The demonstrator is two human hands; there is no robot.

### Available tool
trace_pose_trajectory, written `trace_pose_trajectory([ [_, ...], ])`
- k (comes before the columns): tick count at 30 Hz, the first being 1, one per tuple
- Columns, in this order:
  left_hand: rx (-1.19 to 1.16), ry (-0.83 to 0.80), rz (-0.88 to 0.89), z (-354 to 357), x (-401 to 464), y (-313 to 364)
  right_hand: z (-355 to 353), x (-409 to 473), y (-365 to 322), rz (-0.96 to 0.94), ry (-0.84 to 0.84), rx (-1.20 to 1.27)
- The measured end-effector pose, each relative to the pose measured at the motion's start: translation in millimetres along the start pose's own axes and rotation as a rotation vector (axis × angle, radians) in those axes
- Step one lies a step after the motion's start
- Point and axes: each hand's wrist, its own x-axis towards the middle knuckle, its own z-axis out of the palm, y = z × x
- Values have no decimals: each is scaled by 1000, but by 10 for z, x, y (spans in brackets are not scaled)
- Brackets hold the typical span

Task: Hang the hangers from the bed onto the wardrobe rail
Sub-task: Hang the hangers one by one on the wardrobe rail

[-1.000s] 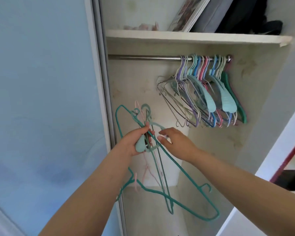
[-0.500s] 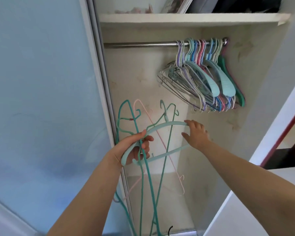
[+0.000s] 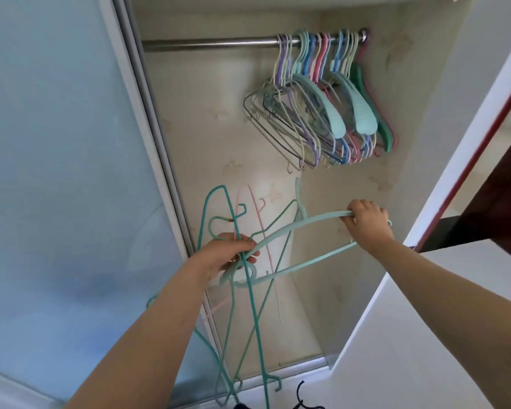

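Gripping a bundle of thin wire hangers (image 3: 250, 314) in our left hand (image 3: 227, 256), fingers curled | our right hand (image 3: 366, 224) clasps one end of a pale mint hanger (image 3: 292, 231) spanning both hands | above, the wardrobe rail (image 3: 213, 42) carries hung hangers (image 3: 322, 107) bunched at its right end

I found no readable text, label, brand or number anywhere in my view at that moment.
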Motion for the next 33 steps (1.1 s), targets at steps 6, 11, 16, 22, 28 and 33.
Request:
trace_pose_trajectory([
  [6, 47, 148, 43, 149, 302, -266, -157, -222, 230, 79, 37, -170],
  [11, -167, 348, -103, 129, 517, -303, -246, -381, 314, 155, -82, -242],
  [16, -288, 452, -174, 110, 628, -375, -338, -531, 372, 222, -247, -322],
  [22, -294, 542, -158, 148, 665, -392, -257, -540, 186, 353, -547, -66],
  [28, -209, 476, 1, 224, 660, -220, -349, -640, -273, 22, -553, -190],
  [33, -20, 348, 63, 263, 673, -181, -460, -809, -722, -158, -488, -160],
])
